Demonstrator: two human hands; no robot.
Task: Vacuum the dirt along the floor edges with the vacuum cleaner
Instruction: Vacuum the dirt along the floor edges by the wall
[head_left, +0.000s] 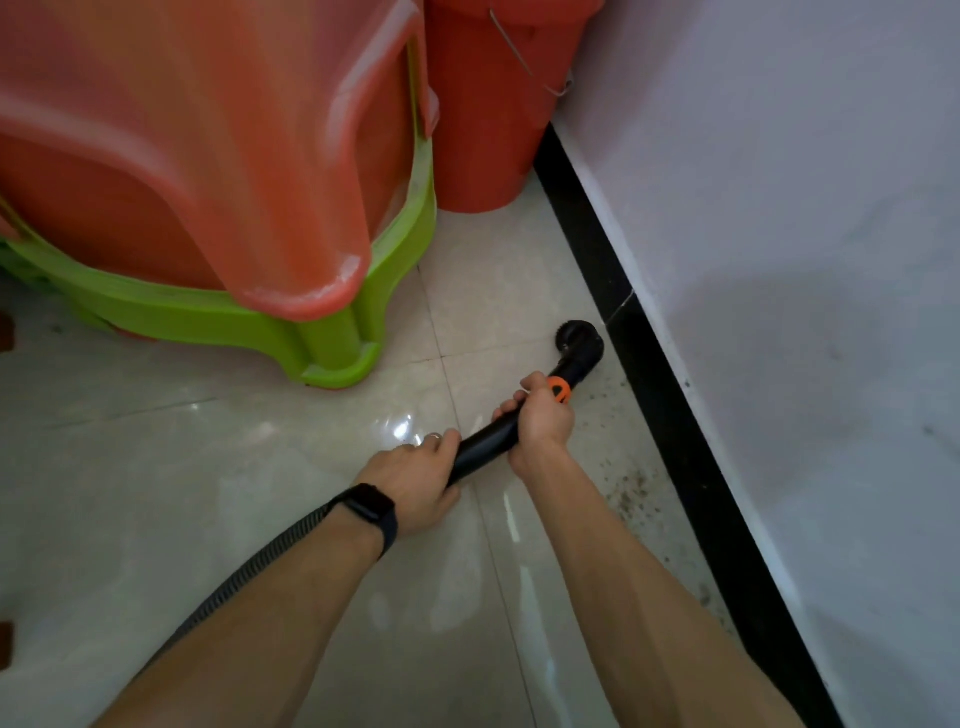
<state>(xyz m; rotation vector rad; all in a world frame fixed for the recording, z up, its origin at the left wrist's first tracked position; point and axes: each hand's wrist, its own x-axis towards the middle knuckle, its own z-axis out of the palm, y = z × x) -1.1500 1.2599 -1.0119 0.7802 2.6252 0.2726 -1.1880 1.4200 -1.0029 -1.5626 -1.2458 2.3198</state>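
gripping vacuum tube (488, 441), both hands (415, 480) (543, 423); red bucket (483, 130) beyond, contents hidden

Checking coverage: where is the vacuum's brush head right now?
In the head view, right of centre, the brush head sits on the floor beside the black skirting, just ahead of the right hand on the wand and beyond the dirt specks.

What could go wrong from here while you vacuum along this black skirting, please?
The brush nozzle sits beyond the dirt specks by the black skirting, so that nearer patch may be missed. Ahead, the red bucket stands close to the skirting beside the stacked stools; the nozzle might knock them. The hose trailing behind the left hand, which grips the wand, could snag.
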